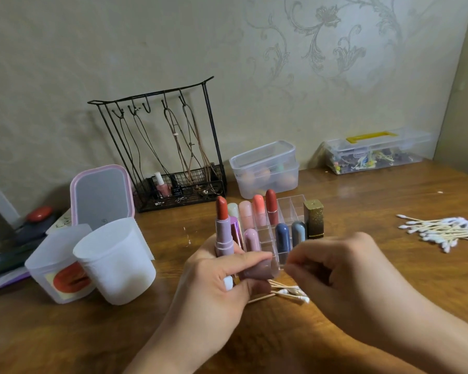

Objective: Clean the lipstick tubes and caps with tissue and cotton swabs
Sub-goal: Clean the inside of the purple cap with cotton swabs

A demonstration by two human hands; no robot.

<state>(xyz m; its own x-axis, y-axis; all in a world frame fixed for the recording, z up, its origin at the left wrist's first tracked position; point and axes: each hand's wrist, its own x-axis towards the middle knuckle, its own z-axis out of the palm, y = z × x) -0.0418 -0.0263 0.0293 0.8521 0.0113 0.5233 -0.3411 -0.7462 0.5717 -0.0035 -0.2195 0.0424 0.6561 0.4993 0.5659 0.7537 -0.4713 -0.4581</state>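
Note:
My left hand (216,282) grips an open lilac lipstick tube (223,236) with its red stick up, and also holds the mauve cap (257,269) under the thumb. My right hand (338,268) is curled beside the cap, fingertips pinched together; what they pinch is blurred. Behind the hands, a clear acrylic organizer (287,209) holds several lipsticks, with a gold-black tube (314,218) at its right. Used cotton swabs (287,291) lie on the table below my hands. A pile of fresh cotton swabs (441,230) lies at the right.
Two white translucent cups (114,260) lie tipped at the left, in front of a pink-framed mirror (102,195). A black wire jewellery rack (170,155), stacked clear boxes (265,168) and a yellow-handled case (376,149) stand along the wall.

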